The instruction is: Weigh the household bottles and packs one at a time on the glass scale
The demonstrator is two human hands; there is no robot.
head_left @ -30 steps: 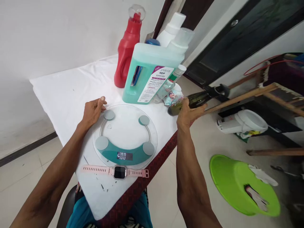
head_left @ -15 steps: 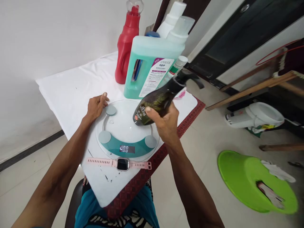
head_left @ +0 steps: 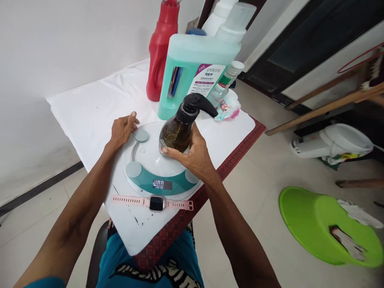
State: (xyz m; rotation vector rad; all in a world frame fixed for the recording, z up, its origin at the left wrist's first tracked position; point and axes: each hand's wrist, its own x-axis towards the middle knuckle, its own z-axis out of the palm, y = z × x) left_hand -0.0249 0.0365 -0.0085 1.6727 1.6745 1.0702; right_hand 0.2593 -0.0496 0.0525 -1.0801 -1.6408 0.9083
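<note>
My right hand [head_left: 196, 154] is closed around a dark pump bottle [head_left: 177, 134] with a black pump head. The bottle stands nearly upright over the round glass scale [head_left: 156, 160]; whether its base touches the glass I cannot tell. On the scale's teal band, the small display [head_left: 162, 184] shows what looks like 0.0. My left hand [head_left: 122, 129] rests on the white cloth at the scale's upper left edge, loosely bent, thumb apart, holding nothing. Just below the scale lies a smartwatch [head_left: 156, 203] with a pink strap.
Behind the scale stand a green jug [head_left: 192, 50], a red bottle [head_left: 160, 52], a white bottle [head_left: 214, 22] and a small clear bottle [head_left: 229, 78]. A colourful packet [head_left: 228, 111] lies beside them. On the floor at right are a green basin [head_left: 312, 224] and a white bucket [head_left: 333, 140].
My right hand has swung the pump bottle from a strong tilt to nearly upright over the scale, its pump head moving left and down. My left hand has stayed at the scale's edge.
</note>
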